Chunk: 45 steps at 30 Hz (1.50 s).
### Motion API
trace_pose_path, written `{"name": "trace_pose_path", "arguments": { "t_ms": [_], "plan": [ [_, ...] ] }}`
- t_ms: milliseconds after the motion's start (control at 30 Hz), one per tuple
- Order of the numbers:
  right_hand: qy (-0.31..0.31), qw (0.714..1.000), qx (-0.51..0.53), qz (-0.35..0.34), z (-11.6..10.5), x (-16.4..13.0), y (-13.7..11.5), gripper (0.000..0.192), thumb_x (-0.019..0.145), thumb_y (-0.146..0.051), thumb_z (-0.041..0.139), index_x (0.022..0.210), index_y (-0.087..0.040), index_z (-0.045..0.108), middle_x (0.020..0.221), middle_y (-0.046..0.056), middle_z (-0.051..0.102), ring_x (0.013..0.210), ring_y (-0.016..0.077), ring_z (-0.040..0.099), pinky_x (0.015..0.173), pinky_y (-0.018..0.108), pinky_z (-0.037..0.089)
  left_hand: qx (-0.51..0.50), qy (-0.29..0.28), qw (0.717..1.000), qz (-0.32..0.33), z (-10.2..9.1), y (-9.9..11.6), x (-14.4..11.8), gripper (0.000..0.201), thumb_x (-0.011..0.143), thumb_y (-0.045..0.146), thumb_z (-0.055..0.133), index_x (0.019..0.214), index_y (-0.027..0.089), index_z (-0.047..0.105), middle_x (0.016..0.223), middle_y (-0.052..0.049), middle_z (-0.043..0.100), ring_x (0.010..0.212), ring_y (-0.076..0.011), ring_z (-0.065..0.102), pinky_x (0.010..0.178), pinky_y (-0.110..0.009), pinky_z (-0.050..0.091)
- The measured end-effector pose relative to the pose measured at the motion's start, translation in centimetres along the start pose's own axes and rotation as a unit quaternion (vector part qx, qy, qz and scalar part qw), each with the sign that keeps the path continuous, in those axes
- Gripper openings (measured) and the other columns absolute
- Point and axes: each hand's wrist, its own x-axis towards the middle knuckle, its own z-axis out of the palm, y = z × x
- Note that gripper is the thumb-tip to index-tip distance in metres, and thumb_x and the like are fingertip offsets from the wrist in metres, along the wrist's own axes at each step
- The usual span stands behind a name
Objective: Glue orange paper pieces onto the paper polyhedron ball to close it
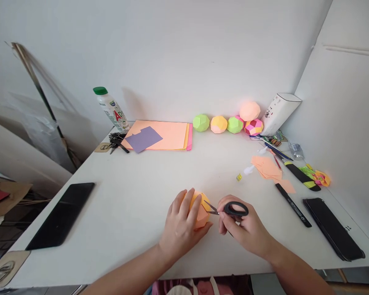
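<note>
- Nearest the table (147,192) edge, at about 6 o'clock, the left hand (181,223) wraps a small orange paper ball (200,213), fingers curled over its top and thumb under its right side; the grip looks meant to keep the faceted shape from rolling while it is worked on.
- Just to its right, the right hand (244,227) is closed through the black handles of the scissors (230,209), blades nearly together and tips touching the ball at its 3 o'clock face, so the point meets a seam rather than the palm.
- At 9 o'clock, well apart from the hands, a dark phone (61,215) lies flat near the left edge, out of the working area.
- At 3 o'clock, a black marker (293,205) and a dark case (332,227) lie side by side along the right edge, within easy reach of the right hand.
- Toward 2 o'clock, orange scraps (269,168) sit beside pens and a small glue stick (239,177), seemingly pushed aside as offcuts.
- At 11 o'clock, a paper stack (160,135) with a purple sheet (144,138) on top lies flat as stock, keys (117,141) and a bottle (110,108) just left of it.
- At 12 to 1 o'clock, against the wall, finished balls (227,123) stand in a row with one stacked on top, parked clear of the work; a white box (279,112) leans beside them.
</note>
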Motion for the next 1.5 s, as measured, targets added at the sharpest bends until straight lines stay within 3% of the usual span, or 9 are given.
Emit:
{"name": "trace_pose_path", "arguments": {
  "t_ms": [100, 167, 333, 433, 633, 833, 1133, 1367, 1500],
  "plan": [
    [-0.011, 0.998, -0.016, 0.059, -0.1, -0.2, -0.6, 0.008, 0.092, -0.020, 0.044, 0.089, -0.020, 0.051, 0.065, -0.003, 0.055, 0.055, 0.0122, 0.059, 0.054, 0.025, 0.049, 0.025, 0.003, 1.000, 0.014, 0.0, 0.4, -0.1, 0.056, 0.077, 0.036, 0.067, 0.124, 0.013, 0.046, 0.124, -0.023, 0.056, 0.112, -0.0401, 0.053, 0.084, -0.051, 0.052],
    [-0.015, 0.996, -0.070, 0.058, 0.0, -0.3, -1.1, 0.009, 0.092, -0.019, 0.043, 0.089, -0.021, 0.051, 0.061, -0.003, 0.054, 0.054, 0.0127, 0.058, 0.050, 0.023, 0.047, 0.038, 0.010, 0.999, 0.018, 0.1, 0.6, -0.2, 0.054, 0.077, 0.034, 0.068, 0.123, 0.012, 0.048, 0.124, -0.022, 0.056, 0.112, -0.0404, 0.053, 0.084, -0.051, 0.052],
    [-0.023, 0.970, -0.240, -0.029, 0.4, -0.5, -2.2, 0.014, 0.090, -0.013, 0.040, 0.084, -0.021, 0.050, 0.069, -0.001, 0.054, 0.051, 0.0112, 0.049, 0.048, 0.023, 0.044, 0.052, 0.029, 0.998, 0.018, 0.5, 0.8, -0.5, 0.051, 0.080, 0.034, 0.066, 0.122, 0.012, 0.049, 0.123, -0.022, 0.056, 0.113, -0.0405, 0.053, 0.085, -0.049, 0.051],
    [-0.025, 0.952, -0.297, -0.072, 0.6, -0.7, -2.2, 0.016, 0.090, -0.010, 0.040, 0.084, -0.021, 0.050, 0.075, 0.001, 0.055, 0.056, 0.0126, 0.053, 0.054, 0.025, 0.048, 0.055, 0.034, 0.998, 0.018, 0.6, 0.9, -0.5, 0.051, 0.082, 0.036, 0.065, 0.122, 0.010, 0.048, 0.123, -0.023, 0.056, 0.113, -0.0410, 0.053, 0.084, -0.050, 0.051],
    [0.024, 0.917, -0.357, -0.176, 2.3, -1.5, -0.9, 0.022, 0.085, -0.002, 0.037, 0.089, -0.020, 0.051, 0.081, 0.007, 0.060, 0.065, 0.0172, 0.063, 0.059, 0.028, 0.054, 0.054, 0.063, 0.997, -0.004, 0.5, 1.1, 0.0, 0.047, 0.083, 0.033, 0.062, 0.120, 0.008, 0.048, 0.118, -0.024, 0.057, 0.109, -0.0377, 0.055, 0.082, -0.049, 0.053],
    [0.134, 0.862, -0.413, -0.263, 4.8, -1.9, 0.6, 0.028, 0.082, 0.002, 0.039, 0.099, -0.017, 0.051, 0.088, 0.012, 0.063, 0.070, 0.0190, 0.066, 0.057, 0.027, 0.055, 0.029, 0.053, 0.997, -0.047, 0.4, 0.7, 0.1, 0.048, 0.081, 0.026, 0.060, 0.123, 0.009, 0.045, 0.120, -0.022, 0.054, 0.109, -0.0360, 0.054, 0.084, -0.048, 0.053],
    [0.111, 0.816, -0.439, -0.359, 3.8, -2.2, 2.7, 0.035, 0.086, -0.003, 0.037, 0.113, -0.013, 0.057, 0.094, 0.017, 0.069, 0.082, 0.0238, 0.069, 0.068, 0.035, 0.058, -0.016, 0.022, 0.996, -0.085, 0.0, 0.1, 0.3, 0.056, 0.078, 0.027, 0.063, 0.126, 0.009, 0.041, 0.123, -0.022, 0.051, 0.111, -0.0356, 0.051, 0.088, -0.051, 0.052],
    [0.074, 0.837, -0.360, -0.406, 2.3, -1.7, 3.9, 0.037, 0.089, -0.006, 0.037, 0.120, -0.013, 0.055, 0.096, 0.016, 0.071, 0.086, 0.0240, 0.069, 0.070, 0.037, 0.060, -0.108, 0.000, 0.988, -0.110, -0.1, 0.0, -0.1, 0.060, 0.080, 0.034, 0.064, 0.131, 0.015, 0.037, 0.125, -0.018, 0.050, 0.114, -0.0319, 0.053, 0.089, -0.048, 0.053],
    [0.104, 0.855, -0.304, -0.406, 1.8, -2.0, 5.2, 0.038, 0.090, -0.006, 0.041, 0.124, -0.018, 0.054, 0.104, 0.015, 0.070, 0.091, 0.0228, 0.070, 0.074, 0.036, 0.061, -0.169, -0.015, 0.979, -0.116, -0.4, 0.1, 0.1, 0.061, 0.081, 0.038, 0.064, 0.131, 0.016, 0.037, 0.127, -0.018, 0.049, 0.118, -0.0303, 0.052, 0.092, -0.047, 0.053]
  ]
}}
